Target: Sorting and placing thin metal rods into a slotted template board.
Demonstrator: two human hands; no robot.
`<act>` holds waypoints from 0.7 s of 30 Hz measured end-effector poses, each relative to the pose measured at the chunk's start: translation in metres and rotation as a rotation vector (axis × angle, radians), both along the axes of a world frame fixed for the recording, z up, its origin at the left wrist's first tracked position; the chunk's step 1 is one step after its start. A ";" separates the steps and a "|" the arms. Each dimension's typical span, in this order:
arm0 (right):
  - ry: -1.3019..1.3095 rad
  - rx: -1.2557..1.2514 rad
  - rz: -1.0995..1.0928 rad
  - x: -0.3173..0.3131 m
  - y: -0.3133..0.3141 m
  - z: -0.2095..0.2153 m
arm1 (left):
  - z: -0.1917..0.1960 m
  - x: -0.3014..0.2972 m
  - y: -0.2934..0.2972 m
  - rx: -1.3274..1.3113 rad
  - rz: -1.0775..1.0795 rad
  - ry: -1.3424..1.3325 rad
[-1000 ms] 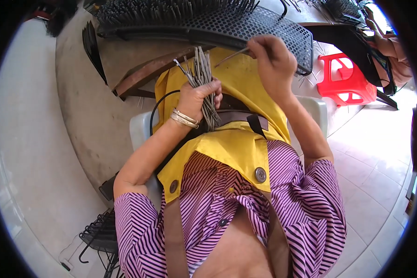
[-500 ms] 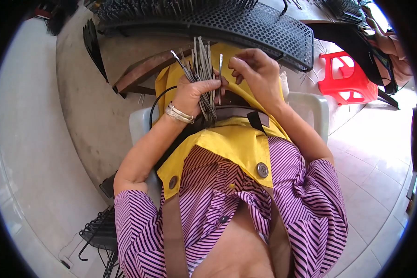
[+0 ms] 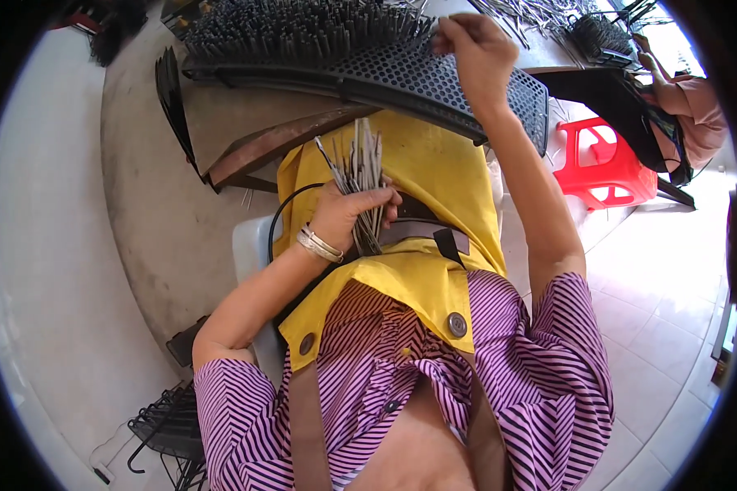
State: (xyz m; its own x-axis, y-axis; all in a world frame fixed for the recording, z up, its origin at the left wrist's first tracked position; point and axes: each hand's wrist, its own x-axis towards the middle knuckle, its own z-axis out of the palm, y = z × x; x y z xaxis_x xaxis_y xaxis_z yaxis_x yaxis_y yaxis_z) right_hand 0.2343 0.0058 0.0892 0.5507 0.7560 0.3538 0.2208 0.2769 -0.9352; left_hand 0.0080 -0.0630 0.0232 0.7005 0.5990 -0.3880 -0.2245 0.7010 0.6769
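Note:
A bundle of thin grey rods (image 3: 367,159) stands upright in my left hand (image 3: 344,211), with its fingers and thumb wrapped round it above my yellow apron (image 3: 434,155). One rod on the bundle's left side leans outward. My right hand (image 3: 484,61) is stretched forward over the right part of a black perforated rack (image 3: 434,98). Its fingertips are pinched together beside the standing rods; whatever lies between them is too small to make out. Many dark rods (image 3: 295,33) stand packed in the rack's left and middle holes.
Loose rods (image 3: 516,12) lie on the table behind the rack. A red plastic stool (image 3: 610,164) stands at the right, near another person (image 3: 696,102) at work. A folded black item (image 3: 169,102) leans at the left. Black wire racks (image 3: 168,421) sit at lower left.
My right hand has gone from beside the bundle forward to the rack. The shiny rod at my left fingertips no longer shows there. My left hand still grips the bundle.

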 end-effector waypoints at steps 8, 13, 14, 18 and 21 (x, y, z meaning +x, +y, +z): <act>-0.228 0.064 -0.070 0.007 0.060 -0.026 | 0.012 -0.003 -0.010 -0.023 -0.068 0.079; -0.831 0.074 -0.186 0.009 0.073 -0.034 | 0.005 -0.005 -0.010 0.009 -0.086 0.070; -0.831 0.070 -0.185 0.011 0.074 -0.036 | 0.005 -0.005 -0.010 -0.009 -0.083 0.073; -1.182 -0.199 0.011 0.002 0.068 -0.037 | 0.001 -0.004 -0.009 -0.022 -0.040 0.036; -1.046 -0.022 -0.070 -0.012 0.044 -0.030 | 0.002 -0.002 -0.006 -0.026 0.041 -0.028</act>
